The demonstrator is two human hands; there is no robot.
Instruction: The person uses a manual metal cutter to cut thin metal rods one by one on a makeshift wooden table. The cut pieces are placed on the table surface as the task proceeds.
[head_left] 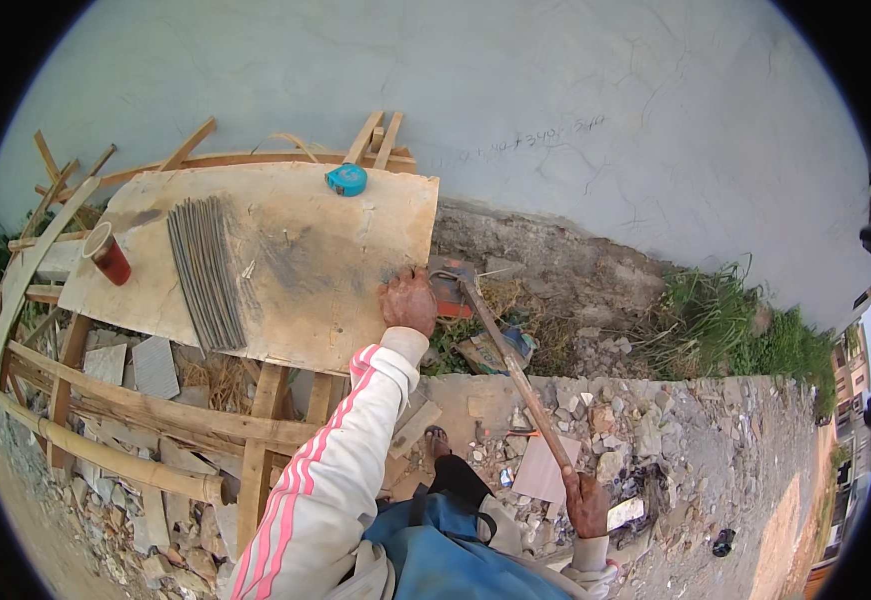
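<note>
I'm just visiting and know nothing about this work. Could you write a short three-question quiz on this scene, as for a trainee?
1. Which hand grips the long bar?
2. True or false: the cup sits to the left of the row of rods.
3. Fill in the blank: the blue ____ lies near the far edge of the board.

Key:
1. The right hand.
2. True.
3. Tape measure.
</note>
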